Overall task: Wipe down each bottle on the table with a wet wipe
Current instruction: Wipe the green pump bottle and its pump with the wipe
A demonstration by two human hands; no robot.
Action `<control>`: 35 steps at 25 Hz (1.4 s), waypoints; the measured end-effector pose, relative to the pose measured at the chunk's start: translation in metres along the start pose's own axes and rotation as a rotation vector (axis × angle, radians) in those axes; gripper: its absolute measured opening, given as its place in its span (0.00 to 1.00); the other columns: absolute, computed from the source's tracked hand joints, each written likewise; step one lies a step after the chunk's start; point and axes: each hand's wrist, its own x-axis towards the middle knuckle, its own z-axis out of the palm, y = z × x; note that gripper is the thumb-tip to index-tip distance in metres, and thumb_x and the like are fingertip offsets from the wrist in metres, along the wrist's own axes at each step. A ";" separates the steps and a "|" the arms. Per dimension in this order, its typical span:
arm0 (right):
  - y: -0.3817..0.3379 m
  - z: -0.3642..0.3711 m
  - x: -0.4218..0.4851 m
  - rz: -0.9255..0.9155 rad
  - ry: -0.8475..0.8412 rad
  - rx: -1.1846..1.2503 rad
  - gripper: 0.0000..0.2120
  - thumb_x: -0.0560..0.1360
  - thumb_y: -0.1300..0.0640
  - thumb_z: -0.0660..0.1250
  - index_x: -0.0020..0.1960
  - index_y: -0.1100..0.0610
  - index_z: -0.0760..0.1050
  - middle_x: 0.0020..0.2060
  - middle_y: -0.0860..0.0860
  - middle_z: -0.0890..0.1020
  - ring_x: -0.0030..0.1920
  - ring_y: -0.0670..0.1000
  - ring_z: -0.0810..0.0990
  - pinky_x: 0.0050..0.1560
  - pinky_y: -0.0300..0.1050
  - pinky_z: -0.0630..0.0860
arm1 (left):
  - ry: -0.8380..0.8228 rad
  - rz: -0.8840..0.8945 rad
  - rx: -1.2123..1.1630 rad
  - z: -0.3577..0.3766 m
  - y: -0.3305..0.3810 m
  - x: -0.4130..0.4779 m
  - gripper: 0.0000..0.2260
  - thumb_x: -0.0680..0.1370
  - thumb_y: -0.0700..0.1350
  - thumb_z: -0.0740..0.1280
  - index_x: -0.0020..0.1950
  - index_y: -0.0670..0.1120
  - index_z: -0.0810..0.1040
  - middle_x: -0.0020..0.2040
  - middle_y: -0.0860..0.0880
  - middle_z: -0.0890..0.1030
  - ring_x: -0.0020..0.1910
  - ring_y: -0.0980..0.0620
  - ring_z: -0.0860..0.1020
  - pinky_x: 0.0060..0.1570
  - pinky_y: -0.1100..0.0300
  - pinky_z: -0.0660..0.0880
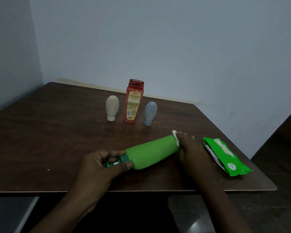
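A bright green bottle (151, 152) is held on its side just above the dark wooden table (57, 140), cap end pointing left. My left hand (99, 163) grips its dark green cap and neck. My right hand (188, 147) presses a white wet wipe (175, 137) against the bottle's base end. Farther back stand three bottles in a row: a cream ribbed bottle (112, 107) on its cap, a tall red bottle (133, 101), and a blue-grey ribbed bottle (150, 113) on its cap.
A green pack of wet wipes (225, 156) lies at the table's right side, close to my right hand. Pale walls meet in a corner behind the table. The table's front edge runs just under my forearms.
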 end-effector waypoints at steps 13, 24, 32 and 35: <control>-0.028 0.007 -0.016 0.060 0.057 -0.010 0.26 0.74 0.68 0.61 0.71 0.59 0.72 0.68 0.58 0.76 0.68 0.59 0.75 0.71 0.55 0.68 | -0.004 -0.038 -0.043 0.000 0.001 0.002 0.16 0.66 0.31 0.78 0.52 0.40 0.86 0.47 0.42 0.88 0.52 0.38 0.85 0.56 0.49 0.81; 0.015 0.000 -0.005 -0.106 -0.028 -0.165 0.29 0.71 0.70 0.64 0.71 0.59 0.71 0.68 0.57 0.75 0.68 0.59 0.75 0.70 0.51 0.65 | 0.019 -0.080 -0.079 0.000 0.000 0.000 0.14 0.66 0.32 0.78 0.51 0.40 0.86 0.46 0.40 0.88 0.49 0.41 0.85 0.60 0.42 0.77; 0.009 -0.009 -0.008 -0.531 -0.090 -0.108 0.28 0.72 0.64 0.64 0.72 0.58 0.70 0.70 0.54 0.73 0.69 0.55 0.73 0.73 0.46 0.63 | 0.011 -0.060 -0.034 -0.001 0.000 0.002 0.22 0.58 0.39 0.83 0.51 0.42 0.87 0.49 0.36 0.86 0.51 0.38 0.85 0.61 0.38 0.76; 0.040 -0.015 0.015 -0.311 -0.106 -0.107 0.28 0.73 0.68 0.64 0.72 0.53 0.71 0.69 0.52 0.75 0.68 0.54 0.75 0.71 0.51 0.68 | 0.000 -0.072 -0.017 -0.002 0.000 0.001 0.22 0.56 0.37 0.84 0.49 0.42 0.87 0.48 0.36 0.86 0.48 0.41 0.85 0.59 0.39 0.78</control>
